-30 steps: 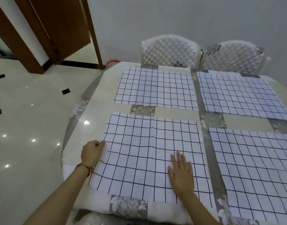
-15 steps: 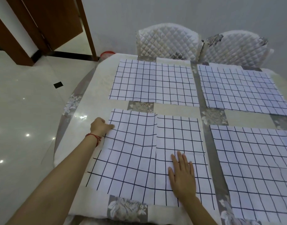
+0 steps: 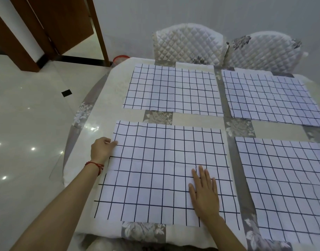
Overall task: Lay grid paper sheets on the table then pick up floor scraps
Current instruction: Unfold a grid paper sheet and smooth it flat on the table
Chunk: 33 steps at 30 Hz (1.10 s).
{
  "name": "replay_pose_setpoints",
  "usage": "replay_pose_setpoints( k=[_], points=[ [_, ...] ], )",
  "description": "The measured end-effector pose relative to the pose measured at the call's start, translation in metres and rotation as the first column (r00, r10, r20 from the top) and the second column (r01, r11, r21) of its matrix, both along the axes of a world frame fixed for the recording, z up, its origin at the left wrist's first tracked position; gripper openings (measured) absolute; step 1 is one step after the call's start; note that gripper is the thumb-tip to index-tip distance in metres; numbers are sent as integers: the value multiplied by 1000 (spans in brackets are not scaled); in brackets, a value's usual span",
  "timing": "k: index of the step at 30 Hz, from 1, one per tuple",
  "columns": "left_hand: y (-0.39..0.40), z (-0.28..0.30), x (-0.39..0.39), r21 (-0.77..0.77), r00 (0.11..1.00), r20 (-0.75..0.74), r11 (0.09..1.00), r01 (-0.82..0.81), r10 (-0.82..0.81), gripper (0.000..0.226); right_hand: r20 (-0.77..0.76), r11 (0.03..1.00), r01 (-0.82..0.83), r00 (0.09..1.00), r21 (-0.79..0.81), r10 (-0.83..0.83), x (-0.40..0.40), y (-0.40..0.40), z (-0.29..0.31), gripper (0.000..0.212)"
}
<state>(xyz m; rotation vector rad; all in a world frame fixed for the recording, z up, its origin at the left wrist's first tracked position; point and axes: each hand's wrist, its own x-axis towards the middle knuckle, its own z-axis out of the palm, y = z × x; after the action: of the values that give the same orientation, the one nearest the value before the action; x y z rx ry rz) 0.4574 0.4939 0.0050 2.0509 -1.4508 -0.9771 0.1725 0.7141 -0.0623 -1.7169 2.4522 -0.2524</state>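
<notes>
Left hand [image 3: 103, 149]: fingers curled, pinching the left edge of the near-left grid sheet [image 3: 164, 171]. Sheet lies flat on the table [image 3: 197, 120], near-left quadrant. Right hand [image 3: 204, 194]: released, fingers straight, palm pressing the sheet's near-right area. Far-left sheet [image 3: 173, 89] lies beyond it. To the right, near-right sheet [image 3: 286, 182] and far-right sheet [image 3: 271, 98], apart. No floor scraps discernible.

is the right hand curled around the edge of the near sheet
No, the right hand lies flat, fingers straight, on the near left sheet.
</notes>
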Motion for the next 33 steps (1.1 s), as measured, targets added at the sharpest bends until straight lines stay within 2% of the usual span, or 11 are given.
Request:
replay_pose_setpoints(
  k=[6, 9, 11, 13, 14, 17, 21, 23, 25, 29, 33],
  points=[
    [11, -5, -4, -68, 999, 31, 998, 18, -16, 32, -13, 999, 6, 1000, 37, -6, 4, 7, 2, 53],
    [11, -4, -4, -53, 999, 40, 998, 17, -15, 33, -9, 999, 4, 1000, 55, -4, 5, 9, 3, 53],
    [12, -3, -6, -58, 988, 153, 998, 27, -18, 35, 21, 999, 13, 1000, 41, -14, 6, 10, 5, 56],
    [16, -1, -15, -117, 937, 348, 990, 80, -34, 39, 81, 1000, 26, 996, -2, -26, 8, 5, 9, 63],
    [19, 1, -23, -150, 915, 399, 980, 131, -61, 41, 105, 999, 32, 994, -26, -29, 9, 0, 13, 67],
    [37, 2, -63, -197, 854, 446, 901, 387, -269, 44, 161, 1000, 20, 987, -8, -18, 9, -25, 24, 71],
    [69, -14, -123, -46, 655, 493, 735, 677, -572, 54, 130, 994, -91, 988, 58, 83, 9, -51, 25, 65],
    [84, -31, -135, 22, 574, 516, 680, 733, -636, 64, 117, 991, -117, 987, 61, 109, 7, -51, 18, 65],
    [93, -45, -135, 53, 520, 585, 670, 741, -622, 69, 109, 992, -114, 988, 49, 108, 5, -47, 10, 66],
    [95, -55, -130, 81, 543, 581, 707, 702, -606, 67, 71, 994, -105, 992, 16, 104, 3, -46, 6, 60],
    [96, -57, -132, 22, 556, 602, 708, 706, -573, 67, 50, 995, -101, 994, 9, 100, 4, -43, 7, 60]
  ],
)
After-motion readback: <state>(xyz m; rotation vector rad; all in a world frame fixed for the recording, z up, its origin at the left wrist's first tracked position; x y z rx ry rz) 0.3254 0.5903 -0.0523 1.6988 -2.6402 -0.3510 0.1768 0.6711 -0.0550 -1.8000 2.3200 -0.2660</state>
